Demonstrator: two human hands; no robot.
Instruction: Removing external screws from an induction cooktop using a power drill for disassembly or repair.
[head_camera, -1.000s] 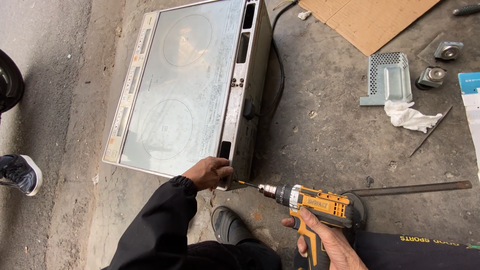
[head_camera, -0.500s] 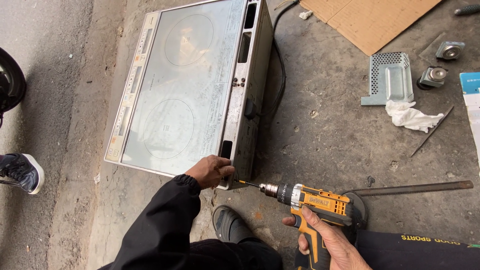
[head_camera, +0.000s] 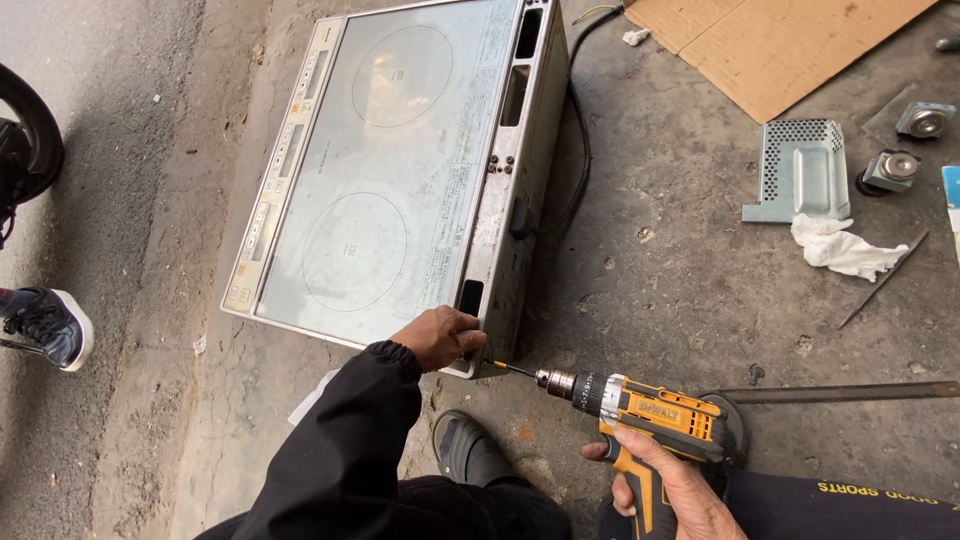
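Left hand (head_camera: 440, 336) fingers clamp the silver glass-topped cooktop's (head_camera: 390, 170) corner; right hand (head_camera: 680, 490) fingers grip the yellow-black cordless drill (head_camera: 650, 408), bit at its edge.

The person's left hand (head_camera: 440, 336), in a black sleeve, reaches forward with fingers curled down in a grip. The right hand (head_camera: 672, 487) is low, fingers wrapped closed, wrist straight.

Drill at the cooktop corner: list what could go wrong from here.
1. The left hand grips the cooktop corner right beside the drill bit; a slip could jab the fingers.
2. The right hand alone holds the drill, so a jam could twist it.
3. The cooktop lies on rough concrete floor; pushing sideways may slide it.
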